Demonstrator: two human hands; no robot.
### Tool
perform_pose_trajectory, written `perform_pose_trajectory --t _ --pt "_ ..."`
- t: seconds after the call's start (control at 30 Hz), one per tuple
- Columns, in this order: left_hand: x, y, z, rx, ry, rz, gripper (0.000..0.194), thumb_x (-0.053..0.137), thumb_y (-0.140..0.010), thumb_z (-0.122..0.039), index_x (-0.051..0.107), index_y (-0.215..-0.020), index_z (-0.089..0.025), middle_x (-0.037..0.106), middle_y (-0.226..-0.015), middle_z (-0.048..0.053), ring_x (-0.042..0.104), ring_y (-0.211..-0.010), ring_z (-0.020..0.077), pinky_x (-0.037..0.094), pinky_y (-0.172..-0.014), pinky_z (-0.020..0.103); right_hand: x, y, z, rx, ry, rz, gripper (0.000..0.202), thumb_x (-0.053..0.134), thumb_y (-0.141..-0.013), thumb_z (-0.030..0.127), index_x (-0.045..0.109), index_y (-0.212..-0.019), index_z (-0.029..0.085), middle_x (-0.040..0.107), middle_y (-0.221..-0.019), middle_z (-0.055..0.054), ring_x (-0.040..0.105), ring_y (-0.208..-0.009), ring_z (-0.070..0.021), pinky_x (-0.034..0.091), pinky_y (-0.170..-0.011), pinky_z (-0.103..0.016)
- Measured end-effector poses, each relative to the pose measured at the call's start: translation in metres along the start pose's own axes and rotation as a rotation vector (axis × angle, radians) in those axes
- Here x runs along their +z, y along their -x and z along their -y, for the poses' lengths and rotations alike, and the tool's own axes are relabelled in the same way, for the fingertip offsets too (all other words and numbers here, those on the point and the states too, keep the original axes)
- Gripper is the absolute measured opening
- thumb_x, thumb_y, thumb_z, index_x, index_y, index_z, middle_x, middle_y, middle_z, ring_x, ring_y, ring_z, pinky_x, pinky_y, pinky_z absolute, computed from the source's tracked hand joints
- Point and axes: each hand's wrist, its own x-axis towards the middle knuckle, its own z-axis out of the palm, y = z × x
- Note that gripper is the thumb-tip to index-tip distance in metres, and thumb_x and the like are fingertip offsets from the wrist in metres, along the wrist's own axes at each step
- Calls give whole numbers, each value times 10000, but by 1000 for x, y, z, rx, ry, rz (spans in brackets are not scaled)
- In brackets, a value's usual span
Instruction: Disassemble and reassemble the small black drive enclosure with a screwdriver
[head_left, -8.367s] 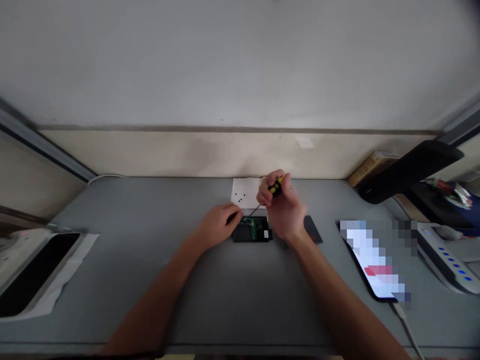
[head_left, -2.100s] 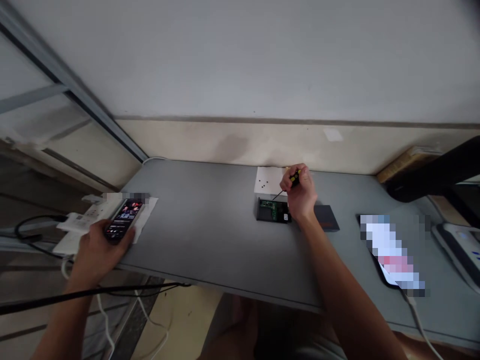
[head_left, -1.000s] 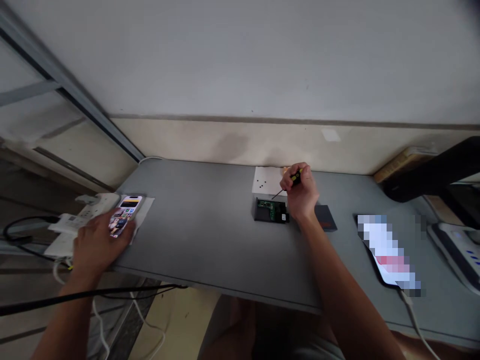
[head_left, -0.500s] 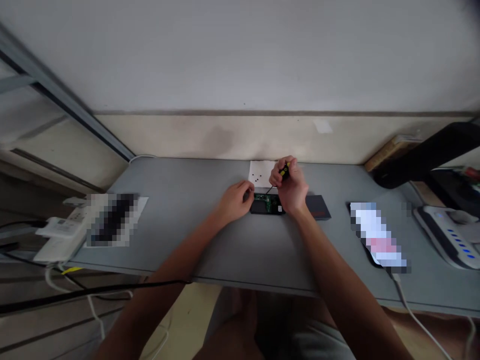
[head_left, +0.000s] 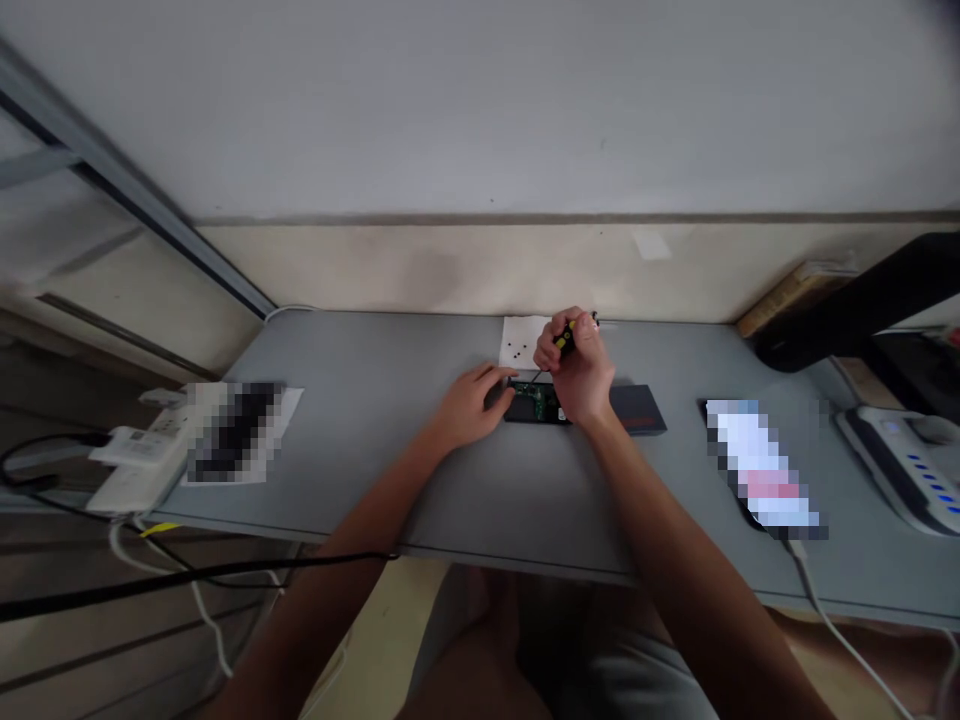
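Observation:
In the head view, my right hand (head_left: 581, 375) is closed around the black and yellow handle of a screwdriver (head_left: 566, 342). Its thin shaft slants down to the left, with the tip at an opened black device with a green circuit board (head_left: 527, 403). My left hand (head_left: 476, 405) grips that device's left end between thumb and fingers, steadying it on the grey table. Right behind it lies a white sheet (head_left: 517, 340) bearing several small dark bits, which look like screws. My right hand hides part of the sheet and the device's right end.
A dark flat box (head_left: 637, 408) lies just right of my right wrist. Farther right are a blurred-out phone (head_left: 761, 465) on a cable, a power strip (head_left: 911, 465) and a black cylinder (head_left: 847, 310). At left sit a white power strip (head_left: 139, 465) and a pixelated dark item (head_left: 238, 430).
My left fingers have straightened and the thumb has spread from them along the device's edge. My right hand has shifted slightly on the screwdriver, whose handle leans a little more. The view moved slightly.

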Motion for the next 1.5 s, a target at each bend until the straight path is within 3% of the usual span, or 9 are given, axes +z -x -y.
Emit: perform_pose_trajectory --t 0.33,0.73,1.27,1.37,1.5 --pt "3 -16 -5 6 -118 95 170 556 -893 -165 642 -1017 -243 697 -1018 51 666 -1001 245 512 -988 437 -2 -1 -1 0 55 13 532 673 -786 728 436 -742 254 351 -617 48 306 -510 -110 273 -465 -265" --pt "6 -8 -5 -13 -109 65 168 520 -943 -202 627 -1068 -233 696 -1086 70 655 -1063 268 498 -995 465 -2 0 -5 -14 -28 42 472 689 -840 656 486 -733 242 358 -620 49 327 -506 -102 286 -462 -251" --pt "5 -7 -10 -7 -100 79 234 497 -984 -216 659 -1153 -205 686 -1122 85 646 -1092 259 482 -1021 453 0 1 -6 -20 -45 31 479 722 -811 642 479 -734 237 394 -647 42 340 -522 -95 288 -476 -246" --pt "-7 -8 -7 -18 -54 49 251 472 -1002 -245 656 -1170 -220 692 -1101 72 653 -1054 229 510 -992 402 0 1 -6 -15 -19 35 480 698 -820 656 474 -734 240 384 -620 46 330 -509 -99 291 -476 -253" --pt "-55 10 11 -189 -161 -157 264 474 -967 -261 686 -1117 -214 693 -1083 79 661 -952 211 535 -935 368 -2 1 -6 4 19 37 494 671 -819 685 460 -742 245 376 -610 47 320 -503 -103 287 -468 -257"
